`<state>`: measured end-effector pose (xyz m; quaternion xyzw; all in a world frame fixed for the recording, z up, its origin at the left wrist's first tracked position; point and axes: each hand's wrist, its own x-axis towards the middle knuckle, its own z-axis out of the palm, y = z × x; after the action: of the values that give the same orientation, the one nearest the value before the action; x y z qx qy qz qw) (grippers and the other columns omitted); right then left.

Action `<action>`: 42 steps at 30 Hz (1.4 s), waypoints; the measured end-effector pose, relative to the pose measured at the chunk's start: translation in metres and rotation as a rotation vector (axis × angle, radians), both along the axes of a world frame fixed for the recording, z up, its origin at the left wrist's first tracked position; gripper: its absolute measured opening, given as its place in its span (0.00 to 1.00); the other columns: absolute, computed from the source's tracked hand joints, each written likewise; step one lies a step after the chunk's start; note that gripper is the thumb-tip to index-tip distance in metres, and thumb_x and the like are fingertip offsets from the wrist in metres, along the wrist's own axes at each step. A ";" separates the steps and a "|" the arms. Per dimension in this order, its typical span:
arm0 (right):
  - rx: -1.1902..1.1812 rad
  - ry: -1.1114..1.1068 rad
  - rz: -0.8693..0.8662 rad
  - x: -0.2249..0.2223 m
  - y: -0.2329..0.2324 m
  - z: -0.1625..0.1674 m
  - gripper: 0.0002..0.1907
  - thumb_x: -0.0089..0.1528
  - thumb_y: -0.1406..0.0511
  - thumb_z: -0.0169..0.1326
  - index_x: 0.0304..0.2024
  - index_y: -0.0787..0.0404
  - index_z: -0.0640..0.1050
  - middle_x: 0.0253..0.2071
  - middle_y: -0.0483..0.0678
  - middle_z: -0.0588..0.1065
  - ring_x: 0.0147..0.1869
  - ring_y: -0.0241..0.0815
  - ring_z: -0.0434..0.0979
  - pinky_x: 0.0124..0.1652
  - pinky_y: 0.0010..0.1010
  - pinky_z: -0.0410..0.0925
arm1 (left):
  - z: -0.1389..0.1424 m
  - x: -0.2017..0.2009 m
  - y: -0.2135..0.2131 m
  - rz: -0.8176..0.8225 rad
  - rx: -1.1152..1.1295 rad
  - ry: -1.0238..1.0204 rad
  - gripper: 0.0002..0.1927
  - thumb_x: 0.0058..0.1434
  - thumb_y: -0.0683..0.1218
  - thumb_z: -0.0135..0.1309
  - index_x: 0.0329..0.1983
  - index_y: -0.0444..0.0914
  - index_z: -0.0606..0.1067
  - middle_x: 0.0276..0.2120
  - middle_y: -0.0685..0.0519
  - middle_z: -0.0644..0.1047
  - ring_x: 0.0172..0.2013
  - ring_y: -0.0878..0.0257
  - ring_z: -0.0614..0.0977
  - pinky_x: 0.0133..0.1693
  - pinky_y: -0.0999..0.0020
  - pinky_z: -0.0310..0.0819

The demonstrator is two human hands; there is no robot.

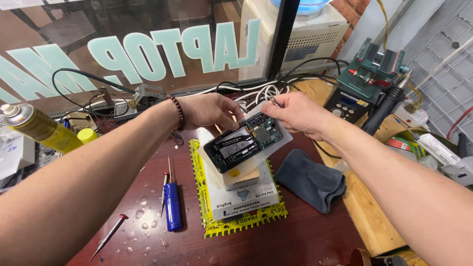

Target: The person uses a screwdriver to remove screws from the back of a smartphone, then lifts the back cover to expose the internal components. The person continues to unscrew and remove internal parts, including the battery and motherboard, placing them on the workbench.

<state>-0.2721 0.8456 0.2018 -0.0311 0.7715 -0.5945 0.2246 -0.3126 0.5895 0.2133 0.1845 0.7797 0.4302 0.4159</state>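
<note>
- Fingers of the right hand (295, 113) pinch a thin metal tool, likely tweezers (276, 102), over the far right end of an opened black smartphone with its back cover off (241, 144); the tip of the tool is too small to tell whether it touches the circuit board
- Left hand (209, 111), with a dark beaded bracelet (178, 112) on its wrist, curls its fingers around the far left edge of the phone and grasps it there
- Phone lies tilted on a white rectangular pad (276, 143), which rests on a stack of white boxes (244, 194) near the middle of the table
- Under the stack lies a flat packet edged in yellow tape with black print (199, 197)
- Just right of the stack, a crumpled dark grey cloth (310, 180) sits on the dark red wooden table (305, 236)
- Left of the stack lies a blue-handled screwdriver (172, 202), and further near left a slim red-tipped screwdriver (109, 236); drops of liquid dot the table around them
- At the far left edge a yellow spray can (42, 129) lies tilted
- Far right stand a black soldering station with a green vice on top (362, 88) and a black hot-air handle (387, 108)
- White and black cables (261, 91) tangle behind the hands, in front of a window with pale lettering
</note>
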 end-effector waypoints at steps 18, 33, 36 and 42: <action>0.051 -0.211 -0.234 -0.026 -0.050 -0.060 0.15 0.66 0.57 0.54 0.38 0.64 0.76 0.25 0.39 0.69 0.20 0.29 0.54 0.18 0.25 0.46 | -0.082 0.051 -0.021 0.950 0.535 -0.455 0.08 0.63 0.42 0.54 0.45 0.43 0.72 0.39 0.57 0.79 0.39 0.64 0.80 0.42 0.55 0.78; -0.052 -0.240 -0.306 0.001 -0.044 -0.093 0.06 0.62 0.66 0.59 0.39 0.61 0.77 0.22 0.38 0.64 0.19 0.28 0.54 0.19 0.25 0.47 | -0.088 0.053 -0.020 1.031 0.109 -0.254 0.20 0.58 0.36 0.58 0.54 0.36 0.71 0.39 0.47 0.79 0.37 0.54 0.83 0.35 0.54 0.84; -0.029 -0.206 -0.326 0.005 -0.046 -0.098 0.07 0.63 0.63 0.57 0.40 0.60 0.77 0.21 0.36 0.64 0.19 0.27 0.54 0.19 0.24 0.47 | -0.094 0.062 -0.027 1.021 0.231 -0.355 0.14 0.60 0.37 0.57 0.49 0.34 0.72 0.37 0.47 0.80 0.36 0.53 0.84 0.35 0.54 0.83; 0.313 0.119 -0.343 0.014 -0.056 -0.090 0.11 0.63 0.61 0.60 0.44 0.61 0.81 0.27 0.39 0.74 0.27 0.29 0.70 0.29 0.25 0.62 | -0.101 0.067 -0.029 0.969 0.243 -0.344 0.05 0.62 0.38 0.57 0.37 0.34 0.72 0.33 0.47 0.80 0.32 0.54 0.83 0.36 0.53 0.84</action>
<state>-0.2578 0.7894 0.1114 0.1005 0.8601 -0.4942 0.0769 -0.2457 0.5601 0.1126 -0.2235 0.6405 0.6844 0.2672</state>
